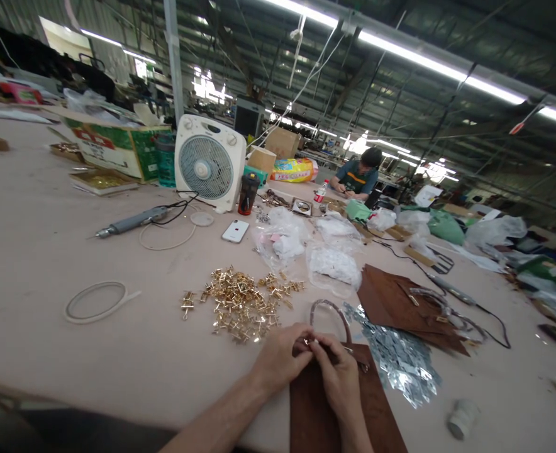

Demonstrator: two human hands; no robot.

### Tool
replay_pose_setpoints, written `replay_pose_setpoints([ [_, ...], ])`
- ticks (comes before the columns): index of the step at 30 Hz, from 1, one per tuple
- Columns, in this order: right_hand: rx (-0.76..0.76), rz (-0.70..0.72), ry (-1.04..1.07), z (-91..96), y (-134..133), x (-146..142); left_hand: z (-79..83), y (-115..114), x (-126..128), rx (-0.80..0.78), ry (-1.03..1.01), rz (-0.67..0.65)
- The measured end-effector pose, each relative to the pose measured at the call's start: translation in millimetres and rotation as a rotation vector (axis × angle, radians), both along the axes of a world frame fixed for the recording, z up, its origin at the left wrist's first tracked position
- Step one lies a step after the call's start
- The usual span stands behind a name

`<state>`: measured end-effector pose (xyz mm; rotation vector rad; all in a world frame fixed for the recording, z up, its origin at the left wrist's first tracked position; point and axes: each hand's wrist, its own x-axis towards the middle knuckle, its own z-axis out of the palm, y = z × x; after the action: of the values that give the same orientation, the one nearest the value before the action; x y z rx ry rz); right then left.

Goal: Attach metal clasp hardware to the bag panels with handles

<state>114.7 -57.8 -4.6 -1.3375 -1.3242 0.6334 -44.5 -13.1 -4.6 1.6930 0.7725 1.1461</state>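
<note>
Near the table's front edge lies a brown leather bag [316, 415] with a curved handle [328, 311]. My left hand [278, 358] and my right hand [339, 377] meet at the bag's top edge. Their fingertips pinch a small shiny metal fitting [312, 343] there. Just beyond my left hand lies a heap of gold metal fittings [243, 302]. Silver foil pieces [395, 352] are spread to the right of the bag.
More brown bags [395, 302] lie at the right, clear plastic packets [329, 261] behind. A white fan [209, 162], phone [235, 231], electric screwdriver [131, 221], tape ring [96, 301] and white roll [461, 418] sit around. A person works at the far end [360, 176].
</note>
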Motion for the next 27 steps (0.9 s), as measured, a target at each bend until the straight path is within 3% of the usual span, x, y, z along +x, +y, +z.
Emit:
replay_pose_setpoints([
  [8,-0.064,0.075,0.103,8.5,-2,4,-4.3,-1,4,-0.158,-0.128,-0.099],
  [16,-0.118,0.177,0.345,-0.4,-10,13,4.2,3,0,-0.577,-0.367,-0.398],
  [21,-0.090,0.242,0.527,-0.6,-13,9,6.0,4,0,-0.657,-0.391,-0.514],
  [27,-0.148,0.209,0.636,6.0,-12,2,2.5,3,4,-0.693,-0.463,-0.496],
])
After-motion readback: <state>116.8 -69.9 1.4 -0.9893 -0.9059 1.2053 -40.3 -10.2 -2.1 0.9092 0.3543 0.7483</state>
